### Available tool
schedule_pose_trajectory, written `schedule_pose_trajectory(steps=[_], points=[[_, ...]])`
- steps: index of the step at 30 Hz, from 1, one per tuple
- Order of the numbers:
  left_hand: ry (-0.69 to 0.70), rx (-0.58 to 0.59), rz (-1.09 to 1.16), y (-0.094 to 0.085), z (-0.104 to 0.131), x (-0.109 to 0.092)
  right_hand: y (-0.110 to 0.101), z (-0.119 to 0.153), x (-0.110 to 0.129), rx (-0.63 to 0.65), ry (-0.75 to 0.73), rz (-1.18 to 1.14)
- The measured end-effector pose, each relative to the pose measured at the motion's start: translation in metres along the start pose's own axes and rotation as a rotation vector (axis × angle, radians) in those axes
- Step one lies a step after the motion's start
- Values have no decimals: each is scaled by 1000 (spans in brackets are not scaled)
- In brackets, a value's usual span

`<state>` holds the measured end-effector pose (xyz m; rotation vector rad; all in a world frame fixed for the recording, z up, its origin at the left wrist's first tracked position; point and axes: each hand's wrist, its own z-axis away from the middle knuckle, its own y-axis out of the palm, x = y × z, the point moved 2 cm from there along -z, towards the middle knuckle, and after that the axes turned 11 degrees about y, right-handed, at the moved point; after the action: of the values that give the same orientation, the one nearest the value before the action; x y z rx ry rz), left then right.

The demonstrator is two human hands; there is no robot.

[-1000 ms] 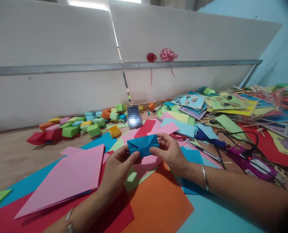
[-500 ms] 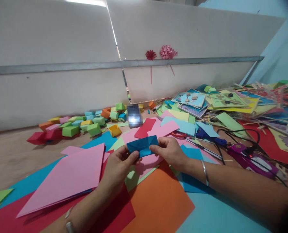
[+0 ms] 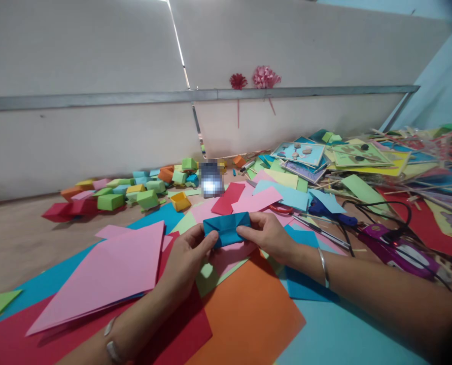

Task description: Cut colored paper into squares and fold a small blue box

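Observation:
A small folded piece of blue paper with creases across its face is held up between my two hands. My left hand pinches its left end, thumb in front and fingers behind. At the right end, my right hand grips it the same way. Under the hands lie sheets of coloured paper, among them an orange sheet and a pink sheet. A folded stack of pink paper rests to the left, on red and blue sheets.
Several folded paper boxes sit at the back left, with a yellow box nearer. On the right are scissors, a pen, a blue glue gun and a purple power strip. Framed pictures lie behind.
The blue paper has shifted slightly right and tilted so its creased face shows more. Both hands keep their pinch on its ends; the left fingers are tucked further behind.

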<state>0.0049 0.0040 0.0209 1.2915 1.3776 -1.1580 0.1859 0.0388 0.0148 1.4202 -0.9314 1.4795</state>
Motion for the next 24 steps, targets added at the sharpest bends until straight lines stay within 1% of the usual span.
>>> schedule_pose_trajectory(steps=[2, 4, 8, 10, 14, 16, 18, 19, 22, 23, 24], points=[[-25, 0, 21, 1, 0, 0, 0, 0, -1, 8, 10, -13], [-54, -27, 57, 2, 1, -1, 1, -1, -1, 24, 27, -38], [-125, -164, 167, 4, 1, -3, -1, -2, -2, 57, 81, -128], [-151, -212, 219, 4, 1, -4, -3, -4, -3, 93, 128, -157], [-147, -230, 311, 1, -1, -5, -5, -5, -3, 202, 210, -239], [-134, -223, 356, 2, -2, -5, -3, -5, -3, 209, 213, -320], [-87, -178, 419, 5, -2, -4, 0, -3, -2, 182, 194, -413], [-52, -130, 457, 9, -1, -3, 2, -2, -1, 164, 177, -452], [41, 110, 566, 21, 5, 4, 10, 5, 1, 141, 93, -481], [49, 176, 578, 24, 8, 6, 12, 8, 1, 148, 54, -445], [40, 214, 568, 26, 11, 9, 13, 10, 0, 159, 4, -383]])
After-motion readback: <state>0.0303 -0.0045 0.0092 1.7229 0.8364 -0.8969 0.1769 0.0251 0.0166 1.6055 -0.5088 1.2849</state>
